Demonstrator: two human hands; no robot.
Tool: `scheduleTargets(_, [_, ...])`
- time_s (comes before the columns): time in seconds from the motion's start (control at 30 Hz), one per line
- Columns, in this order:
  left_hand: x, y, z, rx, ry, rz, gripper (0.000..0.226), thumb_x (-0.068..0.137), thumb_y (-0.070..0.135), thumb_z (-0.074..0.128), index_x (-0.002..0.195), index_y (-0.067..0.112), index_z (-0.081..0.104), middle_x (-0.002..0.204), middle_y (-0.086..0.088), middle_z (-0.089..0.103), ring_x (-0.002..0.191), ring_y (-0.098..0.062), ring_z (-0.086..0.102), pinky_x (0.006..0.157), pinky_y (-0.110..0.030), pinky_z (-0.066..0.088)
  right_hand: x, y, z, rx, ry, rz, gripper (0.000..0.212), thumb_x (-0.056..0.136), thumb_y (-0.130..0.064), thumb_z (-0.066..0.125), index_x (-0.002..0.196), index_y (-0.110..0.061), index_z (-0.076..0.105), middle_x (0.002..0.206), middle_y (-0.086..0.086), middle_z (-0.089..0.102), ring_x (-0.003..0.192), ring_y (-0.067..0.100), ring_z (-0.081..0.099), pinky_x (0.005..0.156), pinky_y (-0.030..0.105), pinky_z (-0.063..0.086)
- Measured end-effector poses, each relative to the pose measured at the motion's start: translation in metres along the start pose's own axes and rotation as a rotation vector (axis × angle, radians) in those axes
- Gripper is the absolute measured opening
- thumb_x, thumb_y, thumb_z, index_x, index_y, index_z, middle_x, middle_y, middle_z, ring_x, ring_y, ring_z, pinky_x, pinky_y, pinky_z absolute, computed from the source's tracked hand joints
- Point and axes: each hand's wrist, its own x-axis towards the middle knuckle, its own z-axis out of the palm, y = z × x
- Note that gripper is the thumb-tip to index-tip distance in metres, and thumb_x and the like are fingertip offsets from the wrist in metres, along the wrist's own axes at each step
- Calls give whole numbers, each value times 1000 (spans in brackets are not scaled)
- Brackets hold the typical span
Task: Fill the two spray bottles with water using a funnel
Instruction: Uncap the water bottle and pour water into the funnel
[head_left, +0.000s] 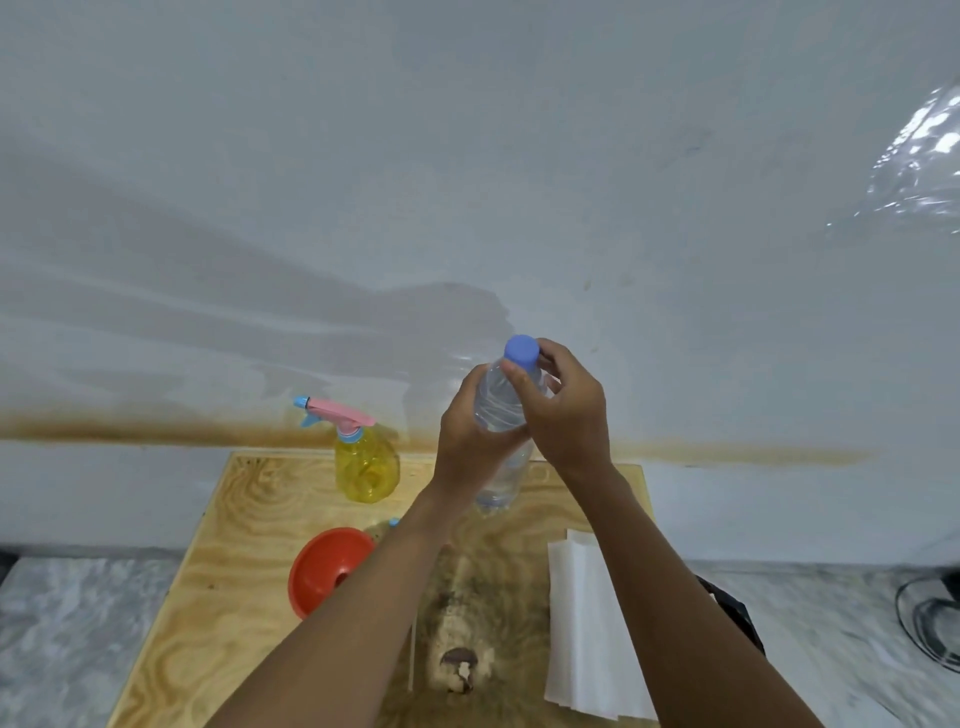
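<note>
A clear water bottle (501, 410) with a blue cap (521, 349) is held up above the plywood table (234, 519). My left hand (467, 431) grips its body from the left. My right hand (563, 410) has thumb and fingers round the neck just under the cap. A yellow spray bottle (366, 465) with a pink and blue trigger head stands at the table's far edge, left of the hands. An orange funnel (324, 566) lies on the table beside my left forearm. A small blue part (394, 521) peeks out behind that forearm; what it belongs to is hidden.
Folded white paper towels (587, 623) lie on the table's right side. A white wall (467, 182) with a brown stain line stands right behind the table. A marble floor surrounds it, with a dark fan base (930, 618) at the right and clear plastic at the upper right.
</note>
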Motion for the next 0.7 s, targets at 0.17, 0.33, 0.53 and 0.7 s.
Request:
scheduleTargets(0.17, [-23,8,-1,52,-2,91,63,69,44,85,121,23,56,105,7,69,96,-14,68,81,-36,58,-22,-2,-12,-52,30,-102,40,87,-41,72,117,-15,66,110,-5,71,101,13,66,87,38,57])
scheduleTargets(0.33, [-59,11,-3,62,-5,123,65,70,38,89,123,17,58,108,6,70,97,-15,68,80,-33,58,-57,-10,-33,-58,12,-88,39,87,-42,72,117,-18,66,108,-11,71,101,9,66,87,37,57])
scheduleTargets(0.53, [-105,1,-5,41,-7,96,69,69,32,91,126,14,58,111,4,71,100,-12,69,79,-31,59,-102,-8,-43,-67,13,-65,41,87,-46,71,117,-19,66,107,-11,72,98,9,67,86,37,57])
scheduleTargets(0.7, [-124,7,-7,58,-9,152,63,70,29,91,121,11,59,104,3,70,94,-8,68,73,-20,56,-122,-9,-45,-21,29,-91,38,86,-41,74,115,-17,66,105,-10,71,98,9,67,86,36,57])
